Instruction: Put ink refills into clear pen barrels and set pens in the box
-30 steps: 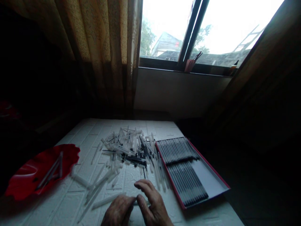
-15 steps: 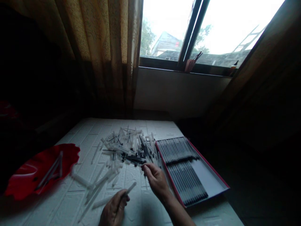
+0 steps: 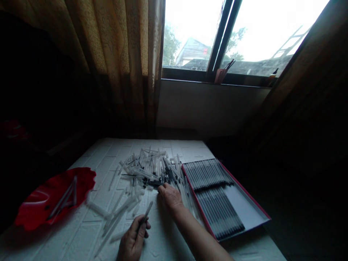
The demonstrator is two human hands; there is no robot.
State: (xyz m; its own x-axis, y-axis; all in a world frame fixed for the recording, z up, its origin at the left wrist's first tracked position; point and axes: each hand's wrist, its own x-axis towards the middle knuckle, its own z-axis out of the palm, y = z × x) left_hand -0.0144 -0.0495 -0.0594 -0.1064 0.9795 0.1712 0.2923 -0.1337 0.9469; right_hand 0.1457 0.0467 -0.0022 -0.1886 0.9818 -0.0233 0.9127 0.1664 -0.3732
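Note:
My left hand is closed around a pen with a clear barrel, its pale end pointing up and away. My right hand reaches to the near edge of a heap of clear tubes and dark pen parts. Its fingers are bent together against the dark pieces, and their tips are hidden, so what they hold does not show. To the right, a red-edged box holds two rows of pens with dark ends; part of its white bottom shows.
A red dish with a wavy rim stands at the left with several pens in it. Loose clear tubes lie between it and my left hand. Behind the white table are curtains and a window.
My right hand has moved forward and slightly left to the dark parts, its fingertips now out of sight. In my left hand the pen is tilted more upright. The view has shifted slightly.

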